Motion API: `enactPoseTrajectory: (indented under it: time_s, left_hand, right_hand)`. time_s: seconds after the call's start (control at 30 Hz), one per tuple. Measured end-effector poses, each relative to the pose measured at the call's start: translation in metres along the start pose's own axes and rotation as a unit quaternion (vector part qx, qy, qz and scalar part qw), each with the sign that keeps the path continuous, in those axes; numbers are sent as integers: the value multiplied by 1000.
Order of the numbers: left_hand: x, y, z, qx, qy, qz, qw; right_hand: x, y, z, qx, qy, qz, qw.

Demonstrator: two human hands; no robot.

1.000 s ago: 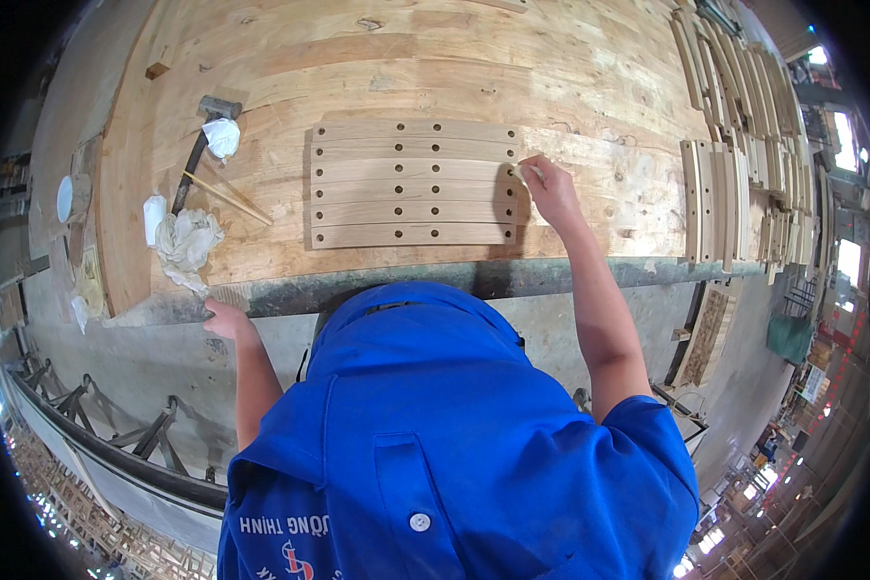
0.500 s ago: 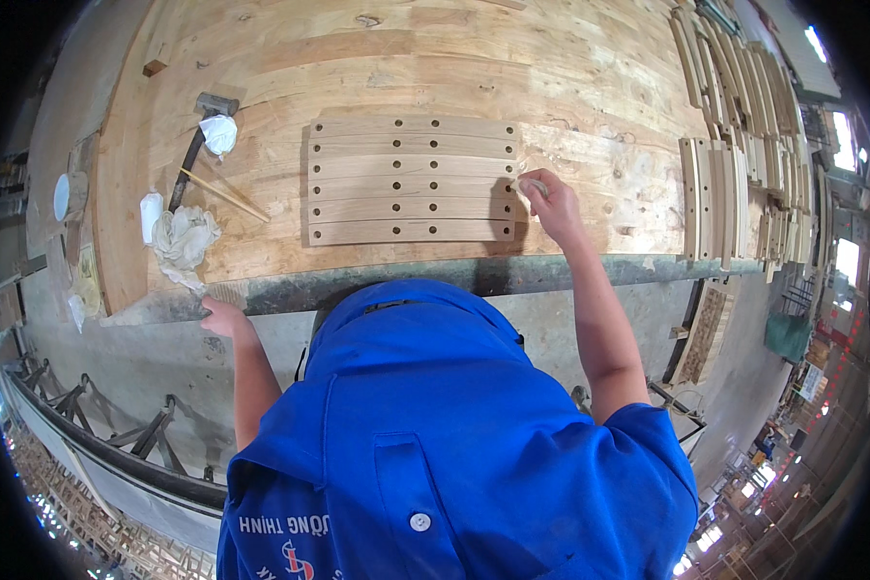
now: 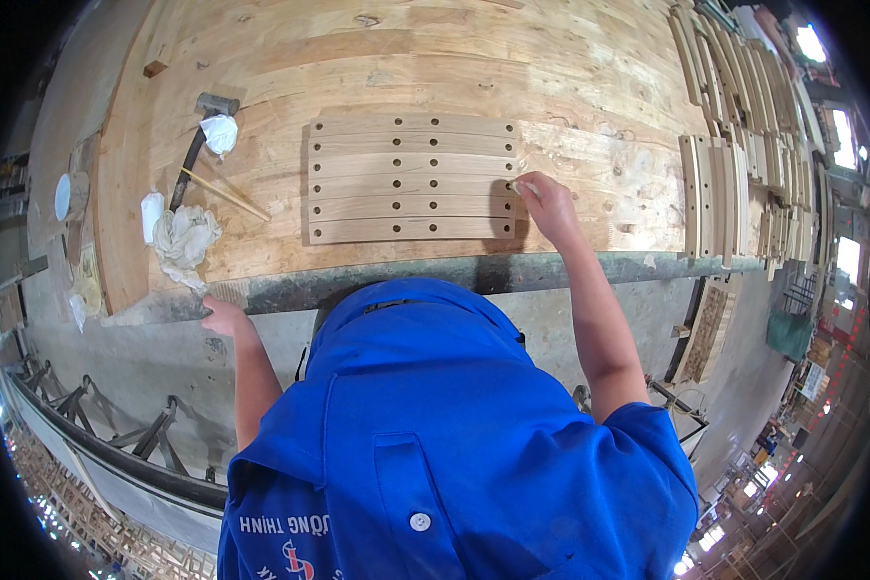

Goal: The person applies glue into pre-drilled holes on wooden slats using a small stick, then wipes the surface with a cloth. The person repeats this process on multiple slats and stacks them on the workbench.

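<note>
Six light-brown, drilled wooden slats (image 3: 358, 208) are lying on the wooden table (image 3: 609, 87), their holes (image 3: 397, 184) seemingly unfilled; the right hand (image 3: 549, 206) is pinching a small pale piece (image 3: 524, 183) at their right end; the left hand's (image 3: 224, 317) grip is unclear.

wide head-worn fisheye, near blue shirt (image 3: 454, 387), facing down onto workbench (image 3: 599, 87)

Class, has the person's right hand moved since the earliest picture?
Yes: against the drilled wooden slats, the right hand moved lower, from the third slat's end to the fourth's, counting from the top.
</note>
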State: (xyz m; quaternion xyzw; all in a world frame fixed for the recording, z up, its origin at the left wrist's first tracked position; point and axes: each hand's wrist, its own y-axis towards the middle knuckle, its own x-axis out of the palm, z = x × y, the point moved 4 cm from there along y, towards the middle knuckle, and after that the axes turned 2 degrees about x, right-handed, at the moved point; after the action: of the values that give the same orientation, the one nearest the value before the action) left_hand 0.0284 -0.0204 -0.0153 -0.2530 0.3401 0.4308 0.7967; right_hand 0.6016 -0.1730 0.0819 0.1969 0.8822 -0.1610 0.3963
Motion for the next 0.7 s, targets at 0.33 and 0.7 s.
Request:
enactPoseTrajectory:
  time_s: [0.33,0.7]
  left_hand:
    - [-3,-6,4,-5,17,-4,1000]
    - [-1,-5,3,-10,18,6,1000]
  right_hand:
    - [-4,-25,6,101,52,-43,993]
    - [6,-30,8,79,41,-28,996]
